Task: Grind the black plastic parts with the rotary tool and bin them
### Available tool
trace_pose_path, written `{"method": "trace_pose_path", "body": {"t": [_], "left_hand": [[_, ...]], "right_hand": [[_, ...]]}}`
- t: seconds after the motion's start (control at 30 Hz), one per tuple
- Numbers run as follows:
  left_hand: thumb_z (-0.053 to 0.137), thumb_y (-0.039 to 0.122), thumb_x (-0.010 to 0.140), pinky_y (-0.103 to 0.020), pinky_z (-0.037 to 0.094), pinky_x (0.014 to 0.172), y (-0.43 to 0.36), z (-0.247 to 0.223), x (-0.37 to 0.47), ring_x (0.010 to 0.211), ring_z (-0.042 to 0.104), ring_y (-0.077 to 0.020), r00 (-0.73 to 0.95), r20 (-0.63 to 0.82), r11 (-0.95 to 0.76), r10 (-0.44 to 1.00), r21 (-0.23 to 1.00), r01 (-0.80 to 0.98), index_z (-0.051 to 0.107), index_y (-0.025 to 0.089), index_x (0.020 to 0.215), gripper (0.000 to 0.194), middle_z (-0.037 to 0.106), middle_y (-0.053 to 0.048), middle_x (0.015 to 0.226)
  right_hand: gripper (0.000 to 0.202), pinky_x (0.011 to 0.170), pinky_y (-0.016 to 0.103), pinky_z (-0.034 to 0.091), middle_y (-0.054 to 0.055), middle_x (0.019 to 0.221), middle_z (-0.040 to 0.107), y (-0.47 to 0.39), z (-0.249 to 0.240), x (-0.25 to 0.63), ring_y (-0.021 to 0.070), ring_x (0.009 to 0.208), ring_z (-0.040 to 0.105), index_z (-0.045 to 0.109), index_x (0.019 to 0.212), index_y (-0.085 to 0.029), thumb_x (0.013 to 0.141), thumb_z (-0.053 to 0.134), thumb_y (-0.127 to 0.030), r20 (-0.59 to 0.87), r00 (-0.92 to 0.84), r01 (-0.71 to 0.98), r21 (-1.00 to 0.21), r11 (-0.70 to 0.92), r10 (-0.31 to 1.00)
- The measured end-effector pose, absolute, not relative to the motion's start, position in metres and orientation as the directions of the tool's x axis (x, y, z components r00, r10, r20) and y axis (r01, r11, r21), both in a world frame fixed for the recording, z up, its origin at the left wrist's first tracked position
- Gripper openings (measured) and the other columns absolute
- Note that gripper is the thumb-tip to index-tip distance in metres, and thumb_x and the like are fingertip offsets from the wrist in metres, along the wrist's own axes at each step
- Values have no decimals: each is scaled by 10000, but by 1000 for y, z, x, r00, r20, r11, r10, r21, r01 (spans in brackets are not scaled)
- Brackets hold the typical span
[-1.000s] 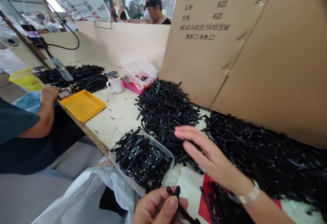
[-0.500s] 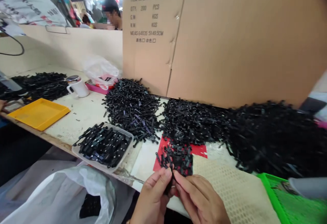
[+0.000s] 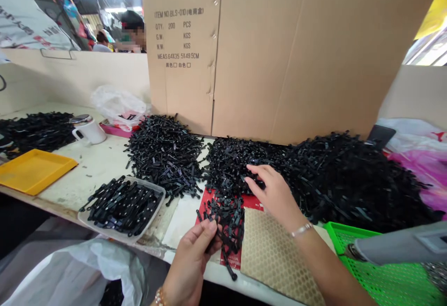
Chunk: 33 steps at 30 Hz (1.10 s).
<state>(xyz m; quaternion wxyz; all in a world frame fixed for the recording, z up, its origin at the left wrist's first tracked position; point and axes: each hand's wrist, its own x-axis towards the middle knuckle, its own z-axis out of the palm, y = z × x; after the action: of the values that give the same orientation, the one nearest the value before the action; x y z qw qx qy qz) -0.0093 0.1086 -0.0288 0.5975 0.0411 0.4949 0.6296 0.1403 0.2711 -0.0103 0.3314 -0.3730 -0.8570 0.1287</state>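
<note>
My left hand (image 3: 192, 252) is closed, thumb over fingers, around several small black strip-like parts (image 3: 213, 244) with rounded ends. It is at the table's front edge, over a red sheet (image 3: 230, 264) strewn with loose black parts (image 3: 232, 224) of the same kind. My right hand (image 3: 274, 192) reaches over the middle pile of black parts (image 3: 226, 166). Its thumb and fingers are apart, and I see nothing between them. Whether the fingertips touch the pile, I cannot tell.
A clear tub (image 3: 159, 203) of black parts sits left, near a yellow tray (image 3: 35, 171) and a white mug (image 3: 91, 131). A large cardboard box (image 3: 261, 64) stands behind the piles. At right, a grey tool (image 3: 394, 245) overhangs a green basket (image 3: 335, 236).
My right hand has left my left hand and moved forward and up to the middle pile, its fingers now apart. My left hand keeps its black parts. The camera view has shifted right.
</note>
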Motion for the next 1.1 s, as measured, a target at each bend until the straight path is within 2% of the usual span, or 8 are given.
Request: {"method": "trace_pose_path", "body": {"t": [0.17,0.27,0.37,0.57,0.77,0.87,0.97,1.1], "left_hand": [[834,418,575,-185,469,656,105,-38,-16,664,546,-96,-264,-555,276,789,705,-653,723,140,731,337,668,-36,768],[839,439,550,-181,457,626,108,-43,-20,621,530,-88,-254,-568,310,783,710,-633,725,138,721,365,661,-32,732],[836,468,536,-191,461,638,113,-44,-26,628,533,-97,-234,-579,337,781,706,-623,732,147,734,391,666,-33,739],[831,449,559,-183,447,620,121,-49,-35,615,523,-90,-169,-582,372,796,689,-622,725,148,724,359,659,-25,718],[810,462,594,-191,439,614,121,-46,-40,599,516,-93,-119,-549,381,828,705,-599,719,138,688,350,652,-33,676],[812,445,599,-213,447,624,118,-32,-36,648,555,-117,-108,-514,347,851,704,-620,731,155,719,324,697,-66,818],[821,422,591,-248,461,690,113,-19,-26,810,606,-176,-106,-467,287,878,692,-662,727,163,659,284,677,-92,1074],[813,385,623,-232,439,682,102,-14,-13,696,566,-128,-50,-394,242,918,656,-715,702,155,595,257,685,-45,785]], "right_hand": [[171,766,371,456,69,928,657,322,-25,122,251,838,589,681,1001,-180,855,605,-226,318,-572,757,-150,636,756],[128,740,357,431,52,893,676,328,-29,120,243,814,588,700,898,-204,860,578,-213,294,-589,766,-94,636,753],[143,729,341,429,42,850,679,337,-30,124,224,790,594,687,842,-205,845,545,-221,302,-561,734,-249,631,771],[315,744,346,484,68,860,679,370,-26,137,218,785,621,666,858,-181,760,601,-473,190,-333,449,-829,333,923],[375,751,323,538,70,922,672,339,-2,135,200,798,646,667,913,-184,711,729,-493,122,-265,183,-968,174,956],[156,760,297,555,54,970,663,280,1,131,179,823,653,660,961,-218,869,629,-340,332,-333,167,-900,402,882],[143,829,303,549,63,1026,644,221,-11,132,187,933,631,663,1001,-232,904,576,-174,581,-457,231,-654,720,674],[304,883,316,543,85,1121,630,174,-34,140,197,1018,613,605,1201,-216,930,510,-117,648,-597,251,-409,877,473]]}}
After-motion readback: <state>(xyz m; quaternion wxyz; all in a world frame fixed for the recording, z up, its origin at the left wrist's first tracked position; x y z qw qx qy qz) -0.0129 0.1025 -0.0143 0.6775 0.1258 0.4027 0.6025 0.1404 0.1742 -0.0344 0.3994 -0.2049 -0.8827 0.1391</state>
